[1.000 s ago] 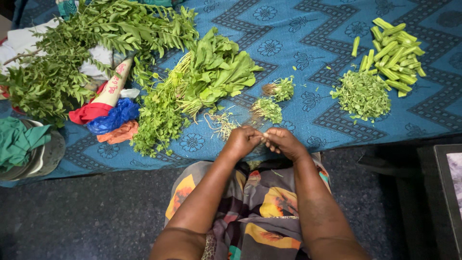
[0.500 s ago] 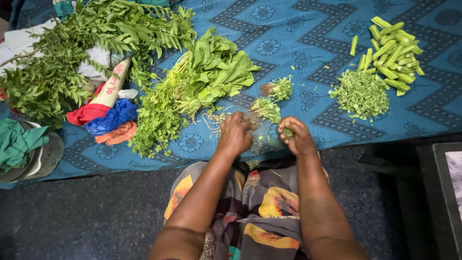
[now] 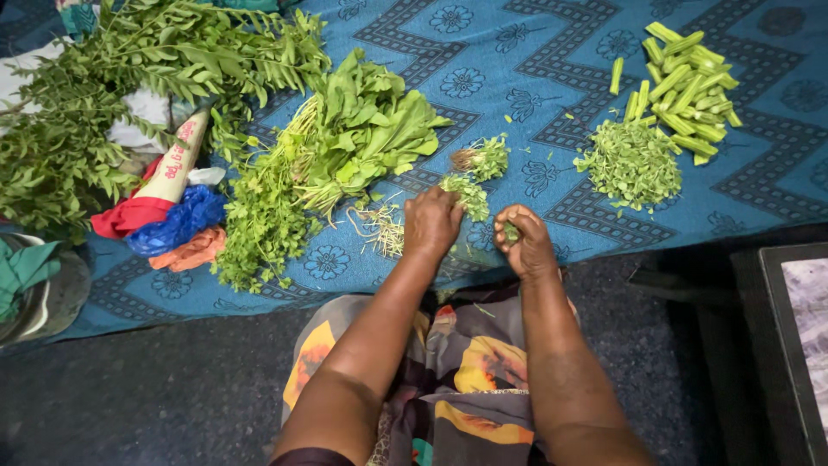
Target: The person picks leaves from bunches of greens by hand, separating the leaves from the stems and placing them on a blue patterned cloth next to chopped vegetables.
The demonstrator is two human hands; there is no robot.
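My left hand (image 3: 432, 222) rests palm down on the blue patterned cloth (image 3: 535, 78), its fingers on a small bunch of green herbs (image 3: 467, 193). What lies under its fingers is hidden. My right hand (image 3: 523, 239) is curled shut around a pinch of plucked green leaves (image 3: 511, 231). A second small herb bunch (image 3: 483, 158) lies just beyond. Bare pale stems and roots (image 3: 379, 226) lie to the left of my left hand.
A heap of plucked leaves (image 3: 631, 164) and cut green pods (image 3: 686, 86) sit at the right. Large leafy bunches (image 3: 362, 129), small-leaved greens (image 3: 259, 216) and long sprigs (image 3: 103, 95) cover the left, with bunched coloured plastic bags (image 3: 177, 223). A dark box edge (image 3: 776, 345) stands at lower right.
My hands were together at the cloth's edge; they have parted. The left has moved forward onto the herb bunch, the right has drawn aside holding plucked leaves.
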